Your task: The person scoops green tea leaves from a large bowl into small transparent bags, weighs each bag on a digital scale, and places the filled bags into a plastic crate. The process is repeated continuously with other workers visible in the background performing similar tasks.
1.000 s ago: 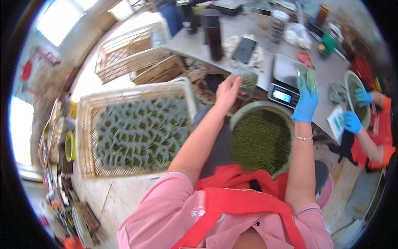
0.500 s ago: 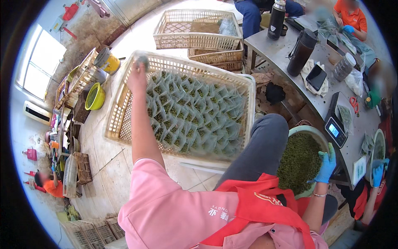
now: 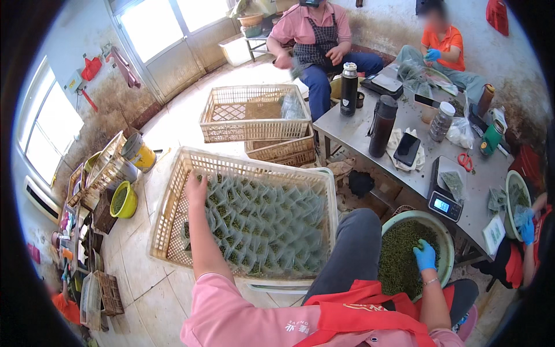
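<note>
My left hand (image 3: 197,188) is bare and reaches into the far left corner of a cream plastic crate (image 3: 165,215). Its fingers are closed on a small clear bag of green granules, mostly hidden by the hand. Upright bags (image 3: 263,222) of the same kind stand packed in rows beside it. My right hand (image 3: 425,255), in a blue glove, is down in a pale green basin (image 3: 446,243) by my right knee. Loose green granules (image 3: 399,261), like peppercorns, fill that basin. The gloved fingers curl into them; how much they hold is hidden.
A metal table (image 3: 358,130) on the right carries a digital scale (image 3: 444,203) with a bag on it, a phone (image 3: 407,148), dark flasks (image 3: 383,124) and red scissors (image 3: 465,162). More crates (image 3: 254,130) stand beyond mine. Co-workers sit around the table. A yellow-green bowl (image 3: 124,200) is at left.
My left hand has come down with the bag from above the crate's far rim into its corner. My right hand has lowered into the granules, its fingers curling. The view has tilted up.
</note>
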### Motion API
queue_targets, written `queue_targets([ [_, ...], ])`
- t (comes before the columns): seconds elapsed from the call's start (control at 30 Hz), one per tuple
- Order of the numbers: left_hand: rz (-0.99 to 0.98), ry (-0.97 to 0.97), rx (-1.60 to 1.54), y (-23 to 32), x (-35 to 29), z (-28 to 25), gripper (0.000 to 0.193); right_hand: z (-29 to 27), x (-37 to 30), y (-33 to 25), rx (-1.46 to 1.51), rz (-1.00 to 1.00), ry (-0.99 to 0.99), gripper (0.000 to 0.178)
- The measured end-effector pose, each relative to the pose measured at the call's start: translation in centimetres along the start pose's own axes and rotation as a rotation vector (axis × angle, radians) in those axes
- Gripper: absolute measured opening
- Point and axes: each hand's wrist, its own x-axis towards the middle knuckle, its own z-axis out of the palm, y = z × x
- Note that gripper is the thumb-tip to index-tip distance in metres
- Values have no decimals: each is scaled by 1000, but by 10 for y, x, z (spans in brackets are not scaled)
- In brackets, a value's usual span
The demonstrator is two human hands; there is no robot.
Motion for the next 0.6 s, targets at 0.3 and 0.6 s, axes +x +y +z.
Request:
queue_targets([
  [0.3, 898, -197, -421, 283, -132, 28, 29, 52, -14, 17, -105, 8, -126, 45],
  [0.6, 1380, -1021, -664, 430, -368, 68, 65, -41, -41, -55, 579, 225, -203, 15],
])
